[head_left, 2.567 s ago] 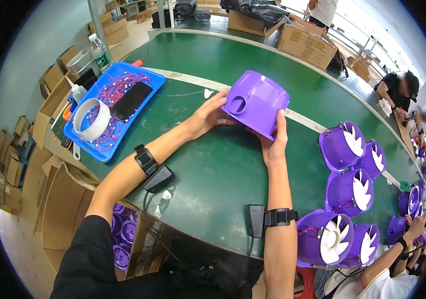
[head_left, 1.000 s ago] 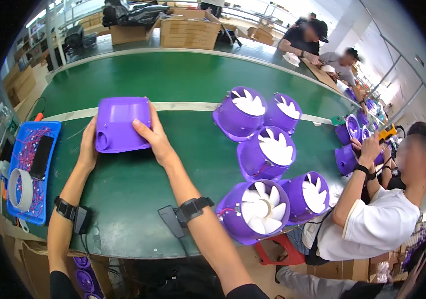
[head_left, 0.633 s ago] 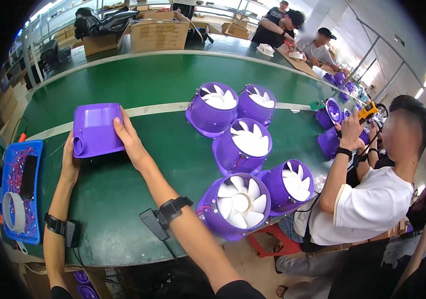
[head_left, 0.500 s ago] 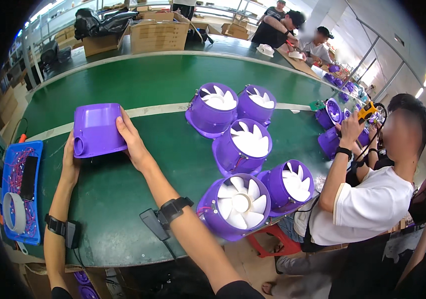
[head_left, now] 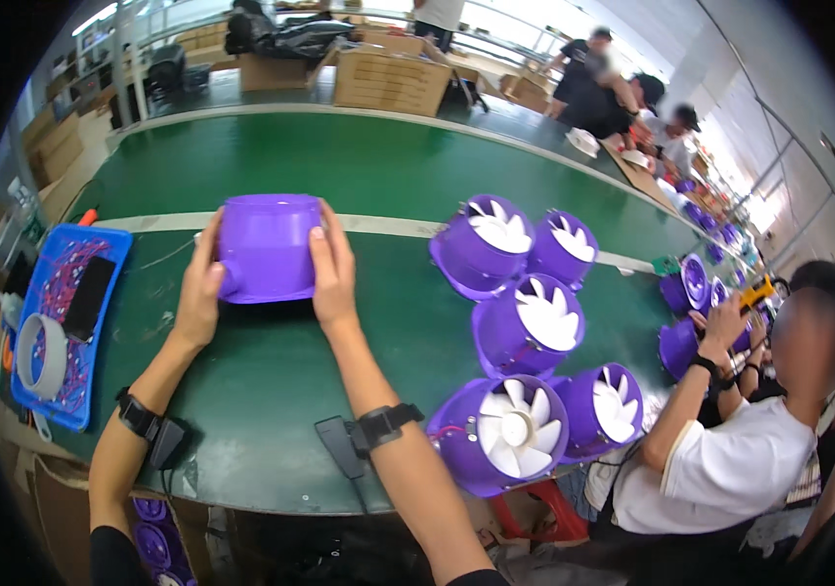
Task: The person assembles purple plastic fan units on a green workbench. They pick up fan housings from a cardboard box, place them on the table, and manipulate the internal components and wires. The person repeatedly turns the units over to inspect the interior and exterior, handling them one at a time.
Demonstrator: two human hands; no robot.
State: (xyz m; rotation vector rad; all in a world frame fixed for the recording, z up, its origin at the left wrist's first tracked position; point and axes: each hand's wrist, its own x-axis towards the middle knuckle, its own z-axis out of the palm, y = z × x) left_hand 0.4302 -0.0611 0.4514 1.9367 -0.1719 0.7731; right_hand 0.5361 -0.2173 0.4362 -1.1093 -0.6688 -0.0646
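A purple plastic fan housing [head_left: 266, 246] stands on the green table [head_left: 271, 391], its closed side facing me. My left hand [head_left: 201, 293] grips its left side and my right hand [head_left: 332, 273] grips its right side. Both wrists wear black bands. To the right lie several purple housings with white fan blades [head_left: 516, 327], the nearest one [head_left: 502, 433] at the table's front edge.
A blue tray [head_left: 58, 332] at the left holds a roll of tape [head_left: 39, 342], a black phone and wires. A seated person in a white shirt [head_left: 730, 469] works at the right. Cardboard boxes [head_left: 393, 78] stand beyond the table's far edge, with other people behind.
My view has swung back to the left, so the housing now sits nearer the middle of the picture. Both hands stay on its sides. The fans have not moved.
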